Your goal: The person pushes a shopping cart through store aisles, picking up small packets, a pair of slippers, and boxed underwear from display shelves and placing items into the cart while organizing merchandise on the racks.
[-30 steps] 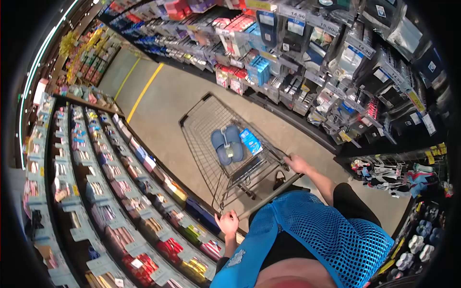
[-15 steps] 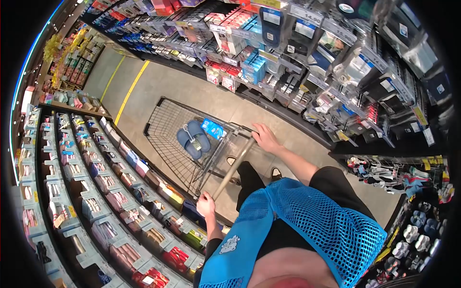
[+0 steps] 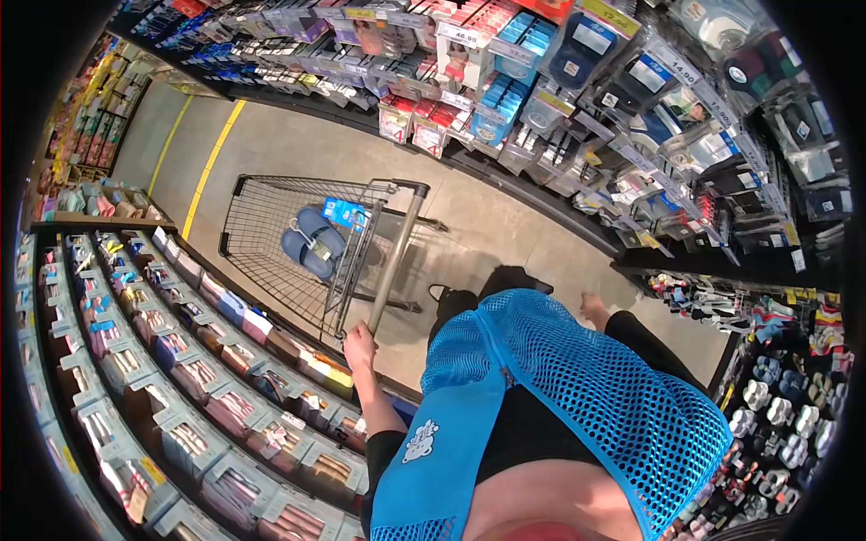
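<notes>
My left hand (image 3: 360, 347) is wrapped round the lower end of the shopping cart's handle (image 3: 393, 261). Away from the handle, my right hand (image 3: 593, 309) hangs low at my right side; it is small and partly hidden by the vest, so its fingers do not show clearly. Inside the wire shopping cart (image 3: 262, 194) lies a pair of dark blue slides (image 3: 313, 242) on a white hanger. A bright blue packet (image 3: 345, 214) lies beside them, close to the handle end.
Tiered shelves of folded, packaged goods (image 3: 194, 379) curve along my left. Hanging packs with price tags fill the rack (image 3: 505, 81) across the aisle. Footwear (image 3: 780, 413) hangs at the lower right. Yellow lines (image 3: 214, 167) cross the floor beyond the cart.
My right hand has let go of the cart handle and dropped back to my side. The cart has shifted left in view and turned somewhat, with my left hand still on it.
</notes>
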`<state>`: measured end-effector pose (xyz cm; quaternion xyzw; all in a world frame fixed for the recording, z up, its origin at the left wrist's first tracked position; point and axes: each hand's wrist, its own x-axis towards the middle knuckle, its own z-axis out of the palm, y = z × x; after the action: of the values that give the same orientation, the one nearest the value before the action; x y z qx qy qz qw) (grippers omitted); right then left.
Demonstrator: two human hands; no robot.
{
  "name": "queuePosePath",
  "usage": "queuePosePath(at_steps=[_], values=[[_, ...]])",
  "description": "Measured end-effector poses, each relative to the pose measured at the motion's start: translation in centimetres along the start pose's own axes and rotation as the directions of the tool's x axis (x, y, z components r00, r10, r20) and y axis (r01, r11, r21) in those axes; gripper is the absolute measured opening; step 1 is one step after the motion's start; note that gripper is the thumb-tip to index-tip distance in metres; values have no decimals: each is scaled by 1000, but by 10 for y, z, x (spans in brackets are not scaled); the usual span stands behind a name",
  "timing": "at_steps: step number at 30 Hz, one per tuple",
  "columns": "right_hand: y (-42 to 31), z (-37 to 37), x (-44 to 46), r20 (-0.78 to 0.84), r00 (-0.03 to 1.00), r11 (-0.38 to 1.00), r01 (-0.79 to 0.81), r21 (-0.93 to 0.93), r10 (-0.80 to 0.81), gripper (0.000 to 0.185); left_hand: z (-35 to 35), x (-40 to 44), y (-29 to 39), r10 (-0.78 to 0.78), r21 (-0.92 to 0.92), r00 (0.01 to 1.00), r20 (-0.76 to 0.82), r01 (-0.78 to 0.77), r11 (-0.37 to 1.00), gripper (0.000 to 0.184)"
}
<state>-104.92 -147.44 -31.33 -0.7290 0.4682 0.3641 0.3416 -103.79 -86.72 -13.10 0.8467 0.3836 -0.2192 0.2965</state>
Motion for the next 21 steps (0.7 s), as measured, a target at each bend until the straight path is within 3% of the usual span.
queuePosePath(at_steps=[2,8,11,13,17,18,20,21], values=[[-25,28,0,35,993,968,101,229,-112,39,-14,27,-7,24,19,999,-32,-23,1000,58],[-178,64,-39,108,925,928,370,-34,-365,42,-60,84,-16,56,15,992,-116,-54,998,61],[-231,74,-24,96,877,882,470,32,-471,44,-77,103,-13,24,-10,991,-128,-26,1000,60],[-258,83,-7,34,803,801,591,95,-596,44,-86,113,-11,88,104,975,-205,-68,992,58],[-308,93,-6,21,860,859,509,63,-511,43,-81,120,2,-64,192,864,-500,183,964,56],[-314,99,2,65,874,876,482,18,-482,42,-81,123,3,-52,205,867,-496,175,963,56],[-318,114,16,104,891,895,447,-18,-443,42,-87,125,13,-98,57,816,-570,158,986,54],[-325,122,19,106,892,897,442,-9,-439,41,-94,128,19,-175,37,845,-506,224,974,48]])
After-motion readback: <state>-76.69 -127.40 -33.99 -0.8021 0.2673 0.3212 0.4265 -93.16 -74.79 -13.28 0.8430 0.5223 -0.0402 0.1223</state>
